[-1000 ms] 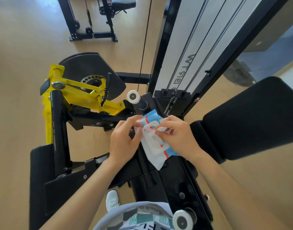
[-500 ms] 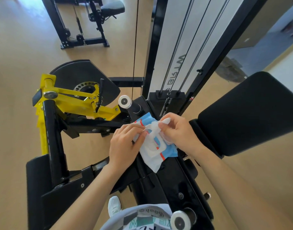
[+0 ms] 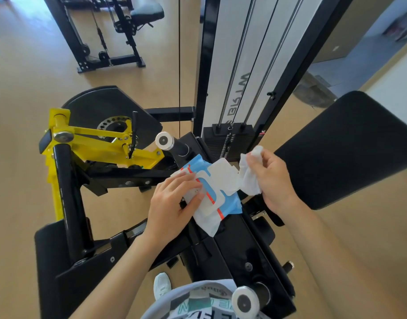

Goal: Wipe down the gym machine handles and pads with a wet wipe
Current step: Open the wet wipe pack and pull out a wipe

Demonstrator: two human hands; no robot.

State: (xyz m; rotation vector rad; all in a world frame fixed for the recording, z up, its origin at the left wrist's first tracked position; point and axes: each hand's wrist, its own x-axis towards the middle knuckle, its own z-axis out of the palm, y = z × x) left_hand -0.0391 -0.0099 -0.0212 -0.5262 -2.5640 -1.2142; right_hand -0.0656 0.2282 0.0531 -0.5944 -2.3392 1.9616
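- L hand (image 3: 172,201): fingers laid across the left part of the wipe pack (image 3: 223,203), thumb against its near edge; it grips the pack, fingers only slightly bent.
- Wipe pack: blue-white soft pack w/ red stripes, flap lifted, held over the black machine frame (image 3: 239,247). Cannot tell if it touches the frame.
- R hand (image 3: 274,180): fingers curled, pinching 1 wet wipe (image 3: 248,178), just right of the pack.
- Wet wipe: white, crumpled; one end bunched in the R fingers, the other end at the pack's opening under the flap.
- Back pad (image 3: 350,148): large, black, just right of the R hand; no contact seen.
- 2 handles w/ white end caps: 1 beyond the pack (image 3: 164,140), 1 near the person (image 3: 245,302); neither touched.
- Yellow lever arm (image 3: 94,139) at left; weight stack (image 3: 227,139) behind the pack.
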